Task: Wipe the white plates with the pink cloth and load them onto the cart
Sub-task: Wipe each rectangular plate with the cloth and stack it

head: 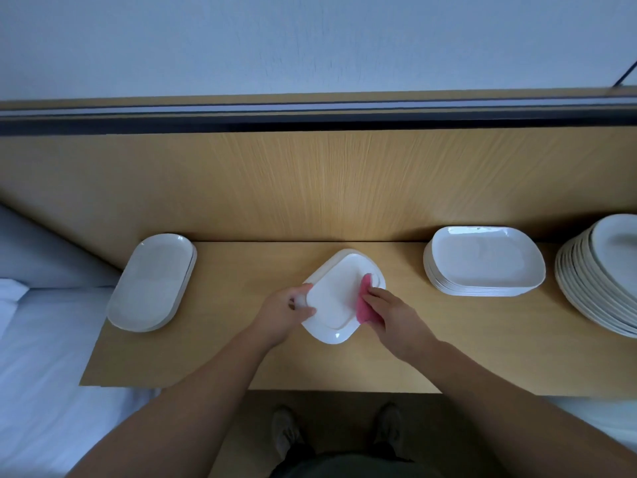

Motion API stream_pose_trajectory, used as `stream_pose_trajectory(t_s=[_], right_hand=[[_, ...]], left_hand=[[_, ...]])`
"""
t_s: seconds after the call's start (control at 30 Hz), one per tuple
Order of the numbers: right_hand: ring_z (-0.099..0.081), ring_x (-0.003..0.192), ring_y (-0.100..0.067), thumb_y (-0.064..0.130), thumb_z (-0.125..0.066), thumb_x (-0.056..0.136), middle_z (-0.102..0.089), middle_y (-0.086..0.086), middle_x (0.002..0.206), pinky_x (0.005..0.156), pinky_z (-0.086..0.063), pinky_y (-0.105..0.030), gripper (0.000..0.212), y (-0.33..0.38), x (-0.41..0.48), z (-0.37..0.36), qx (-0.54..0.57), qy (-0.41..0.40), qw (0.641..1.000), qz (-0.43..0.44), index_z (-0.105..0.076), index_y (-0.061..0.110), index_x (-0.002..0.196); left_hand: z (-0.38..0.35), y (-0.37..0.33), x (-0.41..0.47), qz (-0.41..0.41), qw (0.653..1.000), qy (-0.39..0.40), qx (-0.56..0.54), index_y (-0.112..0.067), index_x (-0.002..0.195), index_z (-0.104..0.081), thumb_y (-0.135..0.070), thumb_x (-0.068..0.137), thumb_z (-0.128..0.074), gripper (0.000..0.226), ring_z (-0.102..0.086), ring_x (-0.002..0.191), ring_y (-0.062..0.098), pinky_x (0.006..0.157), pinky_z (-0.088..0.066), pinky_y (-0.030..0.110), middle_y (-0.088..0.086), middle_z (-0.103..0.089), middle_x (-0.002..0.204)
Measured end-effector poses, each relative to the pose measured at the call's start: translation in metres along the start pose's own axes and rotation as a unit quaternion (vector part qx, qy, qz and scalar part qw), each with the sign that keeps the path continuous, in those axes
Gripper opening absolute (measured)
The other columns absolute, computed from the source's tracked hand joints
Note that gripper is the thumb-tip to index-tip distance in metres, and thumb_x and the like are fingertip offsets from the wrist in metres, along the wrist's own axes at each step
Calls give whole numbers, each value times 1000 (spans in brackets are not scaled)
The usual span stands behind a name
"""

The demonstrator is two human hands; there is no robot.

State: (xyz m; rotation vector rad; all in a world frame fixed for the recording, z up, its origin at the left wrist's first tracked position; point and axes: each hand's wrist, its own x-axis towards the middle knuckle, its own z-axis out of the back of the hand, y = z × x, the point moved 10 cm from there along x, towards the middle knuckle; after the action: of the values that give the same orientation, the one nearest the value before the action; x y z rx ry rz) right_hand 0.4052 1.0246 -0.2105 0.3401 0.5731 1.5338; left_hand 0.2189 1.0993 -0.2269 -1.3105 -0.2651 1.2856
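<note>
A white squarish plate (339, 294) is held tilted above the middle of the wooden table (241, 357). My left hand (293, 307) grips its left edge, thumb on top. My right hand (386, 313) presses a pink cloth (365, 305) against the plate's right side, fingers curled over the cloth. A stack of similar white plates (484, 262) stands to the right. At the far right lies a larger stack of round-edged plates (599, 274). Two or three oblong white plates (153, 282) lie stacked at the left.
A wooden back panel (310, 184) rises behind the table, with a dark ledge and pale wall above. A white bed (38, 339) lies left of the table. My shoes (286, 429) show on the brown floor below the table's front edge. No cart is visible.
</note>
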Motion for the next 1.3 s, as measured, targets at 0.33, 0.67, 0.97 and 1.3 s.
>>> stream_pose_trajectory(t_s=[0.33, 0.67, 0.97, 1.3], right_hand=[[-55, 114, -22, 11, -61, 92, -56, -4, 133, 91, -40, -20, 42, 40, 9, 61, 17, -52, 997, 61, -55, 10, 134], [-42, 135, -21, 6, -59, 91, -39, -5, 151, 108, -24, -17, 51, 100, 30, 67, -6, -34, 989, 143, -47, 11, 141], [-37, 138, -18, 10, -57, 94, -35, 0, 153, 112, -23, -19, 52, 158, 58, 39, -36, 0, 983, 178, -44, 16, 144], [-32, 141, -15, 9, -55, 95, -32, 0, 155, 105, -9, -5, 51, 213, 83, 1, -60, 19, 981, 182, -42, 14, 145]], left_hand=[[11, -43, -37, -32, 999, -25, 10, -21, 109, -62, -17, 86, -69, 24, -62, 95, 11, 81, -56, 31, -8, -65, 103], [96, -58, -96, -74, 963, -212, 152, -26, 119, -67, -29, 91, -62, 29, -62, 87, 7, 82, -54, 34, -11, -69, 96], [165, -18, -140, -84, 895, -345, 271, -16, 119, -68, -24, 95, -58, 28, -65, 104, 19, 84, -45, 24, 1, -72, 110], [214, 47, -134, -24, 888, -310, 338, -28, 132, -58, -24, 101, -42, 35, -56, 120, 17, 95, -42, 25, -6, -62, 129]])
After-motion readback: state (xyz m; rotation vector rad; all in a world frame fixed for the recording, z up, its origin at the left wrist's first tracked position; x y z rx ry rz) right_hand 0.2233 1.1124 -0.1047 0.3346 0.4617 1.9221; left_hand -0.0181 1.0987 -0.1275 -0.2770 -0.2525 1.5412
